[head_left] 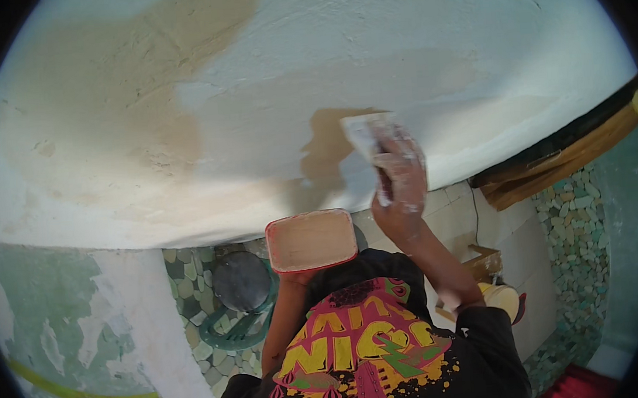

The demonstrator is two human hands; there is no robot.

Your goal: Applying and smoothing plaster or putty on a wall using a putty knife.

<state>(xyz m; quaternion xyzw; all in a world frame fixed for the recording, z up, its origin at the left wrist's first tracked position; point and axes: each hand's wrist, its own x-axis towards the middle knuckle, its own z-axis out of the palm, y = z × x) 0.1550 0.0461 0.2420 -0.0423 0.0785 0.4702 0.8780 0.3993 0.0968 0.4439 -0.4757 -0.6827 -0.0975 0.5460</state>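
Note:
My left hand [296,278], mostly hidden, is closed around the underside of a rectangular red-rimmed tub [312,242] that holds a smooth pale beige paste. My right hand [403,171], smeared with white, grips a flat white-coated putty spreader [361,135]. The spreader is up at the pale plastered wall [256,151]; whether its edge touches the surface I cannot tell. A dark shadow of hand and tool falls on the wall just left of it. Tan patches show on the wall at the upper left.
Below the wall are a green plastic chair [233,339] with a dark round thing [241,281] on it, and pebble-patterned flooring [576,233]. At right stand a brown wooden panel [561,169], a small wooden box [484,261] and a yellowish bucket [500,299]. Peeling green-white paint covers the left side.

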